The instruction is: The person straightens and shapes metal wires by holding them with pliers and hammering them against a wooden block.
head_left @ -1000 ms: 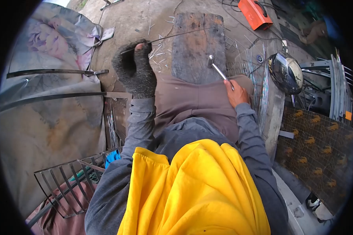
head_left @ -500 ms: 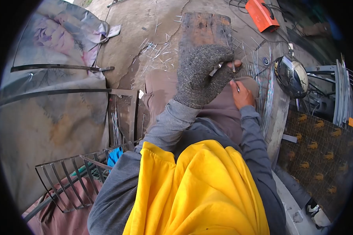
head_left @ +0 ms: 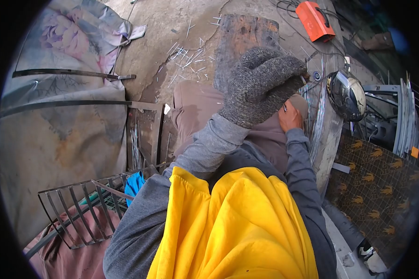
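Note:
My left hand (head_left: 265, 86), in a grey knitted glove, is raised over my lap in front of the wooden plank (head_left: 246, 35). Its fingers are curled together, and a small thing at the fingertips is too small to name. Below and to the right of the glove, my bare right hand (head_left: 291, 116) rests by my right knee. Its fingers are closed, with a small shiny end showing between them; the rest is hidden. Long thin metal rods (head_left: 319, 109) lie just right of that hand.
Short cut rods (head_left: 187, 58) are scattered on the ground at left of the plank. A welding helmet (head_left: 345, 95) and an orange machine (head_left: 314, 21) with cables stand to the right. A metal grille (head_left: 81, 214) sits at lower left, a patterned board (head_left: 372, 181) at lower right.
My gloved left hand has shifted right, turning so that its back covers more of the fingers. My right hand stays low by the knee, now partly behind the glove.

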Available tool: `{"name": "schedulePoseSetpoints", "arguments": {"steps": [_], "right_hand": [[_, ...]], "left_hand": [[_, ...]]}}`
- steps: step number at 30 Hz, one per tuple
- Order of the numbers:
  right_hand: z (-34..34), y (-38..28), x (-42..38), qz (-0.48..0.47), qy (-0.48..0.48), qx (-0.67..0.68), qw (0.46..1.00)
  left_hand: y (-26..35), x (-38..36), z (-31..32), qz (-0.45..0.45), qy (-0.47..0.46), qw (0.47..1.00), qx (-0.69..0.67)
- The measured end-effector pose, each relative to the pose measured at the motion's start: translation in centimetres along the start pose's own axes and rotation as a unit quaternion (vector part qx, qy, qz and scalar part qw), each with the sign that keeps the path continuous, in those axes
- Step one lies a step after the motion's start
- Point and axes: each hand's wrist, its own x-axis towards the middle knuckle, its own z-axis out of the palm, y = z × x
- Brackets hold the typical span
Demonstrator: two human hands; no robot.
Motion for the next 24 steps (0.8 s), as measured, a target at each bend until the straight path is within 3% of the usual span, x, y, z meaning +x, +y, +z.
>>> {"name": "schedulePoseSetpoints", "arguments": {"steps": [10, 12, 13, 15, 18, 21, 24], "right_hand": [[0.1, 0.0, 0.0, -0.01, 0.014, 0.019, 1.0], [0.0, -0.1, 0.0, 0.002, -0.001, 0.019, 1.0], [0.1, 0.0, 0.0, -0.002, 0.006, 0.022, 1.0], [0.0, 0.0, -0.2, -0.005, 0.013, 0.026, 1.0], [-0.4, -0.4, -0.2, -0.001, 0.0, 0.024, 1.0], [-0.1, -0.3, -0.2, -0.008, 0.004, 0.023, 1.0], [0.0, -0.1, -0.1, -0.021, 0.023, 0.037, 0.999]], "left_hand": [[-1.1, -0.7, -0.9, -0.039, -0.001, 0.997, -0.064], [-1.6, -0.4, -1.8, -0.033, 0.049, 0.997, -0.049], [-2.4, 0.0, -2.2, -0.047, 0.102, 0.987, -0.113], [-2.9, 0.3, -3.4, -0.178, 0.192, 0.944, -0.2], [-6.5, -0.6, -5.1, -0.236, 0.235, 0.919, -0.213], [-12.0, -5.9, -5.1, -0.432, 0.291, 0.799, -0.3], [-15.9, -12.3, -3.8, -0.518, 0.337, 0.712, -0.334]]}}
